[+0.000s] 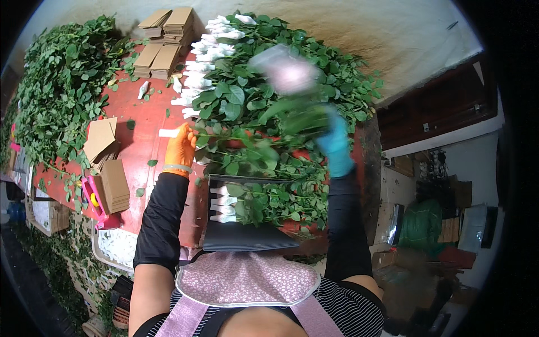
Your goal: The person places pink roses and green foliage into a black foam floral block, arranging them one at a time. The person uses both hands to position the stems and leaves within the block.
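My left hand, in an orange glove, is closed at the neck of a flower bud in a white sleeve, its leafy stem running right. My right hand, in a blue glove, grips a leafy flower stem; a pale pink-white head, smeared by motion, shows above it. Nearer me, several white-sleeved flowers lie in a row on a dark corrugated sheet, heads to the left. Beyond my hands, a big pile of white-sleeved flowers spreads its leaves rightward.
The red table bears stacks of brown cardboard at the back and more cardboard pieces at the left, beside a pink tape dispenser. Heaped green foliage covers the far left. A tub of white pieces stands below the table's edge.
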Motion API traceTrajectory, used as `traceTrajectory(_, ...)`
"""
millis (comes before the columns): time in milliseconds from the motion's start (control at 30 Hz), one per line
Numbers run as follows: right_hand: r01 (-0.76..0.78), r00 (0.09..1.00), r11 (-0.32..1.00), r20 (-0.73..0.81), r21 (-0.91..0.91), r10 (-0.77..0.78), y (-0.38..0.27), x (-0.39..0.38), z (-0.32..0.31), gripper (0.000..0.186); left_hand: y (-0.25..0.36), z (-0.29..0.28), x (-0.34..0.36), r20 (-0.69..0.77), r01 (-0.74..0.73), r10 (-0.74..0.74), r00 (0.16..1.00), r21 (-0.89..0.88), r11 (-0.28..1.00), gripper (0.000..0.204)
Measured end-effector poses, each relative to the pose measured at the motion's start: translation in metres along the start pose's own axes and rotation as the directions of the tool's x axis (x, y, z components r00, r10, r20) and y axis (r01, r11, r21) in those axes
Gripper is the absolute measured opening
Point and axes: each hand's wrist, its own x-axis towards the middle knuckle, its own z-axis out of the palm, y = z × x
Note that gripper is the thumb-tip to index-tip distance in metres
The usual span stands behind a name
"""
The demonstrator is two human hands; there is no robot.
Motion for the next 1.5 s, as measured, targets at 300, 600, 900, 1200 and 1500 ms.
traceTrajectory(300, 0.133, 0.502, 0.973, -0.834, -0.186, -0.228, -0.159, -0.087, -0.267, 0.034, -0.059, -0.059, 0.035, 0.071, 0.271, -0.284, 0.956, 0.159, 0.949, 0.017)
traceTrajectory(600, -0.445, 0.85, 0.895, 0.295, -0.039, 0.436, -0.104, -0.123, -0.125, 0.057, -0.004, -0.056, 0.03, -0.029, 0.007, -0.191, 0.981, 0.994, -0.113, 0.052)
traceTrajectory(900, -0.035, 0.553, 0.668, 0.543, -0.743, 0.632, 0.044, -0.173, 0.044, 0.075, 0.011, -0.054, -0.133, 0.284, -0.191, -0.621, 0.731, 0.958, 0.214, 0.035)
traceTrajectory(1200, 0.022, 0.578, 0.504, 0.422, -0.863, 0.698, 0.08, -0.21, 0.085, 0.067, -0.067, -0.05, -0.149, -0.082, 0.315, -0.332, 0.94, 0.585, 0.747, 0.015)
traceTrajectory(1500, 0.269, 0.427, 0.403, 0.483, -0.875, 0.764, -0.039, -0.133, 0.079, 0.067, -0.077, -0.05, -0.122, -0.09, 0.355, -0.365, 0.927, 0.526, 0.772, 0.01)
